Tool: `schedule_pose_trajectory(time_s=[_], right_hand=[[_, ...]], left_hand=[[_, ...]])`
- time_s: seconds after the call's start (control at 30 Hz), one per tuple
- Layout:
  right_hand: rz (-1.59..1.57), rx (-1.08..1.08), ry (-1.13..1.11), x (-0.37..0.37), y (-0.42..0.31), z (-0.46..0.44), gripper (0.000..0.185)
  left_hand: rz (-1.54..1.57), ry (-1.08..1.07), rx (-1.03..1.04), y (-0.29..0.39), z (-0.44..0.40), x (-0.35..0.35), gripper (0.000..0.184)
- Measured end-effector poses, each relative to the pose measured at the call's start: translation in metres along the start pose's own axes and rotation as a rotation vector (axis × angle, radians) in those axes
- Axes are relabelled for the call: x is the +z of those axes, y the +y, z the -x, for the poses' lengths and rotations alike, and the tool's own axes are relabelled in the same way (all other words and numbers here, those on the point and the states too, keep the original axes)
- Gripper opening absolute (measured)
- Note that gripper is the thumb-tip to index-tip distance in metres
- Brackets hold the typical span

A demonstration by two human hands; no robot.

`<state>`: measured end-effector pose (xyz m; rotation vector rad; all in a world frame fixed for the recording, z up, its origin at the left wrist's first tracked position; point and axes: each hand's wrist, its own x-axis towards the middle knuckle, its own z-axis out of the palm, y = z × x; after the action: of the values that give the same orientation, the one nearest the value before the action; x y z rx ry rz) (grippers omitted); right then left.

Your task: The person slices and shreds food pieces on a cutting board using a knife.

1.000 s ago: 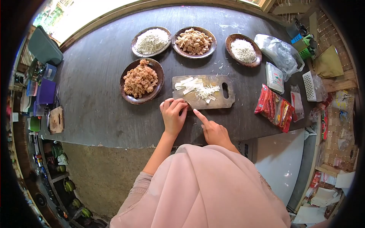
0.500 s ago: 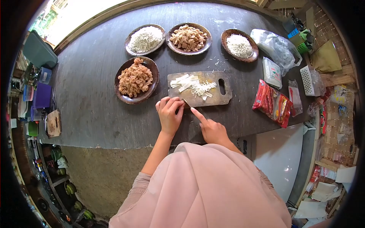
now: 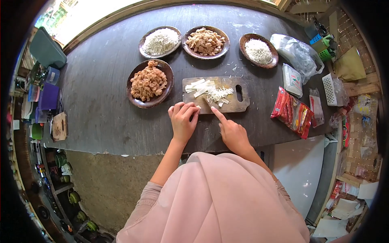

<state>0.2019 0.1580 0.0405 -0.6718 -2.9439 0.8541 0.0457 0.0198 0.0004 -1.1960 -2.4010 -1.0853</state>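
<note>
A wooden cutting board point(image 3: 231, 107) lies in front of me. On it rest pale strips point(image 3: 198, 86) and a heap of finely cut white slivers point(image 3: 220, 95). My left hand point(image 3: 184, 120) is closed at the board's near left edge, its fingertips pinching a small white strip point(image 3: 198, 107). My right hand point(image 3: 234, 133) is closed on a knife point(image 3: 207, 101), with the index finger stretched along it. Its handle is hidden under the hand, and only a thin part of the blade shows, over the board near the slivers.
Plates hold brown chips point(image 3: 148, 83), tan chips point(image 3: 205, 41) and white slivers point(image 3: 162, 41), point(image 3: 259, 52). To the right lie a clear plastic bag point(image 3: 298, 54), a white packet point(image 3: 292, 80), red packets point(image 3: 291, 111) and a white basket point(image 3: 329, 89). Purple containers point(image 3: 48, 96) stand left.
The knife and my right hand have moved up and right over the board, away from my left fingertips. The whole view has shifted slightly. My left hand keeps its pinch.
</note>
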Motion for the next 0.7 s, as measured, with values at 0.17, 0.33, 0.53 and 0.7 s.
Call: schedule_pose_trajectory(time_s=[0.17,0.33,0.53,0.7], right_hand=[[0.009,-0.044,-0.053,0.004,-0.006,0.006,0.072],[-0.034,-0.040,-0.077,0.007,-0.013,0.006,0.073],[-0.026,-0.018,-0.088,0.008,-0.014,0.009,0.074],[-0.011,-0.002,-0.094,0.010,-0.016,0.011,0.072]], left_hand=[[-0.003,0.008,0.010,0.000,0.000,0.001,0.012],[-0.017,-0.004,0.013,0.000,0.000,0.001,0.013],[-0.018,-0.008,0.015,-0.001,0.000,0.002,0.012],[-0.010,-0.009,0.015,-0.002,0.000,0.004,0.012]])
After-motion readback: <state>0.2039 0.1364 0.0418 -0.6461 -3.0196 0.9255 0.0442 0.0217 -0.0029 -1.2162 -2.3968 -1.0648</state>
